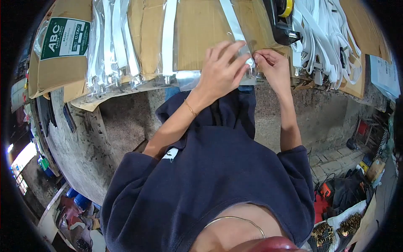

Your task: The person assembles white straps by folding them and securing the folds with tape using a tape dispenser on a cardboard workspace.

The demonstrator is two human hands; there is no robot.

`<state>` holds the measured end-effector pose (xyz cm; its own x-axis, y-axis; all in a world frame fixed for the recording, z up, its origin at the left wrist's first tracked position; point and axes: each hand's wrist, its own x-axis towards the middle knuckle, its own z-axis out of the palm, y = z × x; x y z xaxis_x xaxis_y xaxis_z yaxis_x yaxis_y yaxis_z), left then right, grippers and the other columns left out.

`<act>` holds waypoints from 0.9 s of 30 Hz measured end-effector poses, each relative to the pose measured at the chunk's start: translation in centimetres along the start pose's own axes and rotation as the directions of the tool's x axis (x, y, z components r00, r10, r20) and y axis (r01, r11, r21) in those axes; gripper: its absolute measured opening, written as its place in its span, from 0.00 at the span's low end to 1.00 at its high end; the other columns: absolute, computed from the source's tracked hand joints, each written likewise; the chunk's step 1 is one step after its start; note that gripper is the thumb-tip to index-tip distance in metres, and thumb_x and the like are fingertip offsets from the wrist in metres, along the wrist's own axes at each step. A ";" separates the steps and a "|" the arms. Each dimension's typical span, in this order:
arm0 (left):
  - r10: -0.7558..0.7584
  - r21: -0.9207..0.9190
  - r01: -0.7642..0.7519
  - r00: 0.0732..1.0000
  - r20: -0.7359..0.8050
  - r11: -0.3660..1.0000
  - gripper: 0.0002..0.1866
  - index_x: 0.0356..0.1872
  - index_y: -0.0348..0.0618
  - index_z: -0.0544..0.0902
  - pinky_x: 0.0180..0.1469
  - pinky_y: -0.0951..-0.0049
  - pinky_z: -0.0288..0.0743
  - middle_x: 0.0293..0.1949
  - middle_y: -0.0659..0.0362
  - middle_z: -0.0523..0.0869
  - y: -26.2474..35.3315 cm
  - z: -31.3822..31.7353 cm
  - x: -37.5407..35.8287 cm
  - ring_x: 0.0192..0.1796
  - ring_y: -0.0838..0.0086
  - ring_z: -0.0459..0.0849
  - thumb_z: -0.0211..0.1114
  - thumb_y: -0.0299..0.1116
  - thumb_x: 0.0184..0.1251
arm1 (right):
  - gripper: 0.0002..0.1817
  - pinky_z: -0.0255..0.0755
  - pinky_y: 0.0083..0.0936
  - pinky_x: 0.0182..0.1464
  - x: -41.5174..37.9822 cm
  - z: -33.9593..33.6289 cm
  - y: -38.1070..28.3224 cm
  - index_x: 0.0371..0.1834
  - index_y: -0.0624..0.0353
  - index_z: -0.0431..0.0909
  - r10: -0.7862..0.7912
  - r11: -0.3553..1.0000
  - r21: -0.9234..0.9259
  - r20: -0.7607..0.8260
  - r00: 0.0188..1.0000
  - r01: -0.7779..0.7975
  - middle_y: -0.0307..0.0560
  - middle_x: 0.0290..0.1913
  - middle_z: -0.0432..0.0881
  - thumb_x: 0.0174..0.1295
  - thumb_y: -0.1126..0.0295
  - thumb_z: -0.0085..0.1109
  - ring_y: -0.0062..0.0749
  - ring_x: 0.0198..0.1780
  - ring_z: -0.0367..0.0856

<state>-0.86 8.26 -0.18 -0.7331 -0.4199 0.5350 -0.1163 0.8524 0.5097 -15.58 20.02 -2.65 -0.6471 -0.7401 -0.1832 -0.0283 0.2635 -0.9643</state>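
Left hand [220, 69] and right hand [273, 67] together at counter [126, 113] edge, fingers [252, 63] of both pinched on lower end of clear plastic sleeve [241, 40] holding white strip. Sleeve flat on cardboard [201, 29]. More bagged white strips [113, 46] to one side, loose pile of white straps [325, 35] to the other, just beside tape dispenser [279, 19].
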 end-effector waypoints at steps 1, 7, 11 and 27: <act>0.052 0.032 -0.054 0.996 0.072 0.998 0.14 0.45 0.45 0.81 0.52 0.63 0.67 0.53 0.57 0.80 -0.3 0.3 0.1 0.57 0.65 0.75 0.68 0.31 0.56 | 0.09 0.72 0.16 0.34 0.0 0.1 -0.1 0.42 0.69 0.81 -0.015 0.999 -0.038 -0.013 1.000 0.014 0.42 0.30 0.84 0.62 0.74 0.61 0.17 0.32 0.79; 0.061 0.008 -0.063 0.982 0.179 0.998 0.11 0.44 0.47 0.82 0.58 0.57 0.62 0.56 0.59 0.79 -1.7 1.1 -0.4 0.60 0.62 0.73 0.64 0.33 0.59 | 0.09 0.73 0.17 0.34 -0.9 0.9 -1.1 0.41 0.68 0.81 -0.056 0.987 -0.159 -0.115 0.992 0.037 0.45 0.30 0.84 0.60 0.74 0.63 0.20 0.31 0.80; 0.043 0.011 -0.046 0.977 0.208 0.999 0.13 0.46 0.45 0.81 0.60 0.57 0.61 0.58 0.57 0.78 -1.4 1.1 -0.3 0.63 0.63 0.71 0.61 0.34 0.62 | 0.10 0.73 0.17 0.33 -1.2 0.8 -1.7 0.41 0.68 0.81 -0.083 0.980 -0.190 -0.111 0.990 0.060 0.46 0.30 0.84 0.59 0.74 0.65 0.20 0.31 0.80; 0.030 0.040 -0.042 0.964 0.265 0.998 0.15 0.51 0.45 0.80 0.63 0.55 0.59 0.59 0.58 0.76 -1.5 0.9 -0.3 0.66 0.64 0.69 0.57 0.34 0.64 | 0.10 0.60 0.11 0.32 6.4 -9.5 -9.3 0.39 0.63 0.82 0.230 0.966 -0.142 0.095 0.969 -0.215 0.31 0.30 0.77 0.64 0.66 0.61 0.11 0.28 0.65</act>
<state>-1.08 7.39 -1.69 -0.8876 -0.2970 0.3521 -0.1123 0.8809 0.4598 -26.70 18.67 6.93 -0.5611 -0.7151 -0.4170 0.0034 0.5018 -0.8650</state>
